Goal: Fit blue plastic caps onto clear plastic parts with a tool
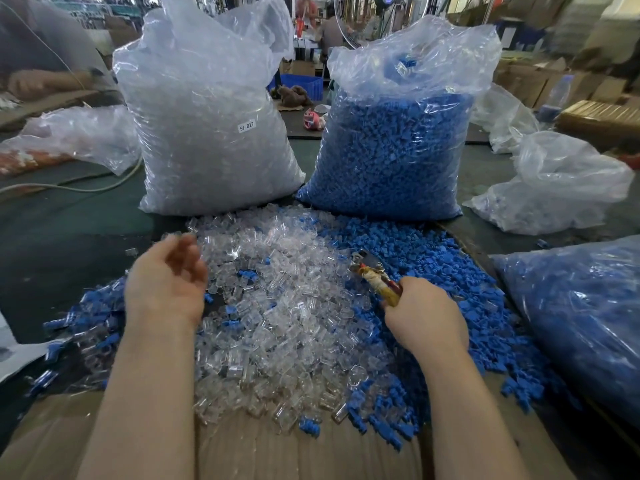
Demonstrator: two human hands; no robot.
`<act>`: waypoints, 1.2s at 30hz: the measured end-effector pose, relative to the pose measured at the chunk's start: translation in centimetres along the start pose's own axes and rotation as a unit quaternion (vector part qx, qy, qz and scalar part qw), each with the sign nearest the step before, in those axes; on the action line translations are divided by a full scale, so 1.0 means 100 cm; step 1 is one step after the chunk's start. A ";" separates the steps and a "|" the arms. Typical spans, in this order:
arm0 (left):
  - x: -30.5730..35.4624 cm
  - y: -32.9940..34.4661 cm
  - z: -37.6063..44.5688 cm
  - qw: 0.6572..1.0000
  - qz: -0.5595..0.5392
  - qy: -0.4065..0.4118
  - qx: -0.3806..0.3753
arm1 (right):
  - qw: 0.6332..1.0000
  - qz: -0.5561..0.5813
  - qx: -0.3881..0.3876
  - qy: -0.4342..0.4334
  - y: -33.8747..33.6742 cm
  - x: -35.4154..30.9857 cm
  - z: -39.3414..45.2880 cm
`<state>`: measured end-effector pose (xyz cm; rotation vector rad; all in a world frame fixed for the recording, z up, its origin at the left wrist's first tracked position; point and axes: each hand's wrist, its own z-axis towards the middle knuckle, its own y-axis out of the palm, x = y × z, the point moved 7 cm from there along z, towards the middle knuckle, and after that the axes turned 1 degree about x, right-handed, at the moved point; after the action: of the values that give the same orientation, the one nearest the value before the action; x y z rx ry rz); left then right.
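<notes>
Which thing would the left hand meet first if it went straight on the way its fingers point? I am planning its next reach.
Probably the loose clear plastic parts ahead of the left hand; its height above them is unclear.

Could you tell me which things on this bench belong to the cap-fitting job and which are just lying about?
For the job:
- tool, gripped by the right hand
- left hand, holding nothing
- loose clear parts
- loose blue caps
- bag of clear parts
- bag of blue caps

Lying about:
- crumpled bag
- white cable
- blue crate
</notes>
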<state>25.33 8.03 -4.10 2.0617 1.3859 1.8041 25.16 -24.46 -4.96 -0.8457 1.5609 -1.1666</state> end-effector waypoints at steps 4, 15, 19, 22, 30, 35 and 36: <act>-0.019 0.043 -0.023 0.907 0.390 0.053 -0.151 | 1.000 -0.003 -0.001 0.008 0.001 0.000 0.000; -0.059 0.075 -0.053 0.638 0.724 0.137 -0.224 | 1.000 0.012 0.008 0.012 0.003 -0.003 0.000; -0.062 0.079 -0.055 0.634 0.725 0.165 -0.214 | 1.000 0.012 0.002 0.015 0.003 -0.003 -0.001; -0.065 0.081 -0.055 0.640 0.718 0.178 -0.207 | 1.000 0.016 0.002 0.013 0.003 -0.004 -0.002; -0.058 0.080 -0.054 0.672 0.687 0.203 -0.188 | 0.999 0.026 0.040 0.018 -0.003 -0.004 -0.002; -0.058 0.082 -0.054 0.661 0.692 0.220 -0.189 | 0.997 0.049 0.053 0.015 -0.009 -0.004 -0.002; -0.058 0.082 -0.054 0.670 0.682 0.225 -0.190 | 0.999 0.033 0.042 0.009 -0.008 -0.005 -0.002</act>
<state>26.11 -3.16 -2.03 2.5470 -1.0654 2.6946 25.12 -24.17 -4.07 -0.7255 1.5317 -1.1861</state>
